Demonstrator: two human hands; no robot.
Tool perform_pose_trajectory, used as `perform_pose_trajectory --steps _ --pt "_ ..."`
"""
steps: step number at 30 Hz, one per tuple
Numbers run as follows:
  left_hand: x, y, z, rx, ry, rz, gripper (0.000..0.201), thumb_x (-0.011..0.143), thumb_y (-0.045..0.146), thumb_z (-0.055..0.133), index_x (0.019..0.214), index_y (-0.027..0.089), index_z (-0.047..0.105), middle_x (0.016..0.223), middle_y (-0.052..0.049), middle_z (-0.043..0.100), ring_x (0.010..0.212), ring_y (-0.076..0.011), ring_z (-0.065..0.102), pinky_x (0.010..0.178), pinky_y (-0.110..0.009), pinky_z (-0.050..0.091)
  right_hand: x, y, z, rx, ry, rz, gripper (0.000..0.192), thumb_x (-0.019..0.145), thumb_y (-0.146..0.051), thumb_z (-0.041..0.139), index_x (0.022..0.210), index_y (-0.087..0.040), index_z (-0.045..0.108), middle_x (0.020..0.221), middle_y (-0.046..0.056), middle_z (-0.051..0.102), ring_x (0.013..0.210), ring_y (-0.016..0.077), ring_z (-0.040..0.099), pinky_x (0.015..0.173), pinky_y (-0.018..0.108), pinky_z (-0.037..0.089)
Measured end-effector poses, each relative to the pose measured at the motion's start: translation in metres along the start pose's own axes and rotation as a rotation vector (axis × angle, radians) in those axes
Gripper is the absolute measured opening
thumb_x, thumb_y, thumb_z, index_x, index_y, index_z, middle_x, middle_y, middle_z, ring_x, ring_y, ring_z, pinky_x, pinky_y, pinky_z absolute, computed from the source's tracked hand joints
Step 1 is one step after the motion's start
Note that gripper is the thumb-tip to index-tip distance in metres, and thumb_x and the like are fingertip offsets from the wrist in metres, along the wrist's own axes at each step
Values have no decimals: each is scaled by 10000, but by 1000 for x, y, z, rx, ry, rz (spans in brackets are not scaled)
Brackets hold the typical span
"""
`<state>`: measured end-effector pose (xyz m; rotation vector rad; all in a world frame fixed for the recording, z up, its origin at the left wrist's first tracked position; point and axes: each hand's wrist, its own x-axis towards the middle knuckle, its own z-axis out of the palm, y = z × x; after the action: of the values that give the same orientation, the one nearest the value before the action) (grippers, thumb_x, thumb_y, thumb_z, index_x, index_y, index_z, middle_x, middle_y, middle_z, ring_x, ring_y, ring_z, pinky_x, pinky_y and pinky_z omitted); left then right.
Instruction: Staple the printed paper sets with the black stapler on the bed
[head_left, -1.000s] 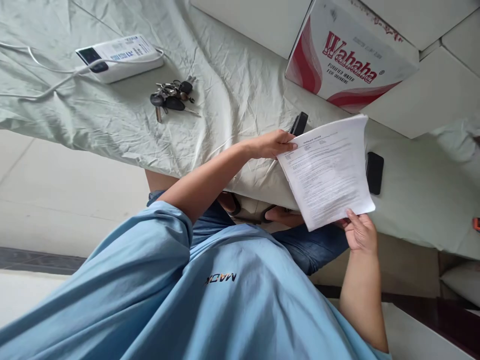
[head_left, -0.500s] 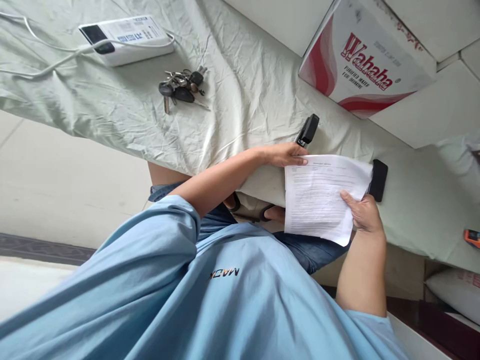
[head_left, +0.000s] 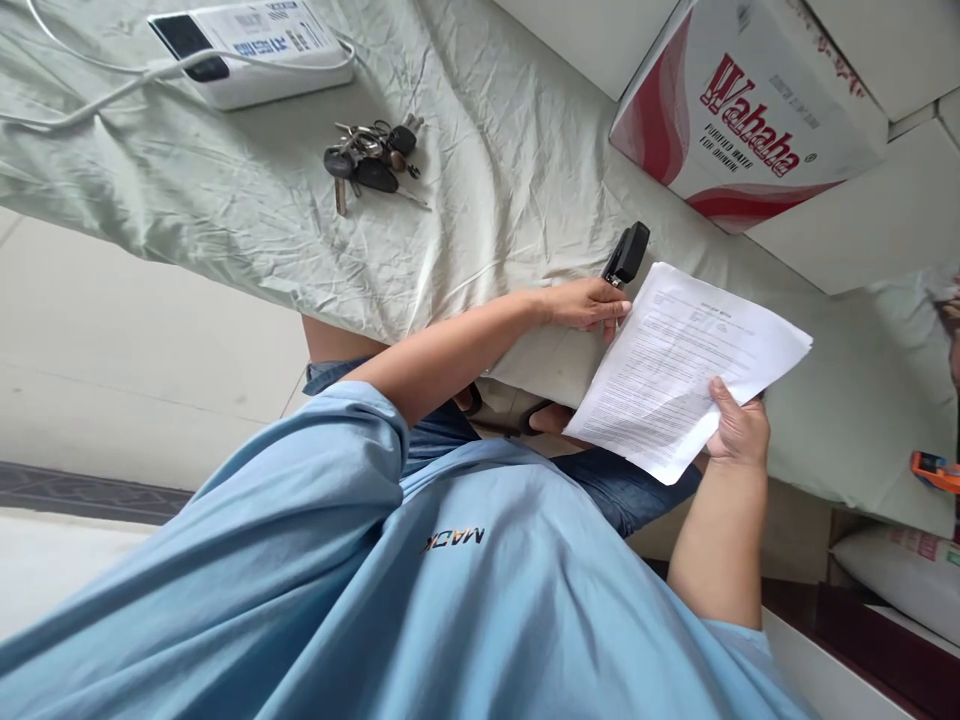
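Fingers (head_left: 721,398) of the right hand (head_left: 739,432) are closed on the lower right edge of a stack of printed sheets (head_left: 686,365), thumb on the top page and the other fingers hidden underneath. This grip carries the stack, which is held tilted in the air above the edge of the pale green bed sheet (head_left: 487,150) and the person's lap. The left hand (head_left: 589,303) lies with its fingers loosely curled at the stack's upper left corner, just below a black stapler (head_left: 628,252) that rests on the bed sheet. Whether these fingers pinch the corner or only touch it cannot be determined. The left hand does not hold the stapler. Judged from this arrangement, the step in hand is squaring and presenting the stack's corner close to the stapler. A further move would call for the pages to be kept flush at that corner, a firm right-hand grip to prevent fanning, and a free left hand to take up the stapler. Farther off on the bed sheet lie a bunch of keys (head_left: 371,165) and a white power bank (head_left: 251,40) with a cable. A Wahaha water carton (head_left: 750,110) stands beyond the stapler.
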<state>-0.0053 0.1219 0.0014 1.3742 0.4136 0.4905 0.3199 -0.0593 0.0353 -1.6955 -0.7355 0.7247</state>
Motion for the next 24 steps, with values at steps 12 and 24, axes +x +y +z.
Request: perform_pose_trajectory --steps 12,24 --pt "-2 3 -1 -142 195 9 253 1141 96 734 897 137 681 768 37 600 510 -31 477 545 -222 351 -4 26 15 14 -121 98 710 516 -577 1188 1054 -230 882 1065 76 939 1228 391 894 1200 635 716" --pt "-6 11 -3 -269 183 -47 227 1137 84 716 913 126 713 675 47 578 487 -50 488 521 -214 351 -2 36 18 35 -195 91 645 572 -557 1171 1047 -244 867 1060 77 928 1310 393 869 1236 631 696"
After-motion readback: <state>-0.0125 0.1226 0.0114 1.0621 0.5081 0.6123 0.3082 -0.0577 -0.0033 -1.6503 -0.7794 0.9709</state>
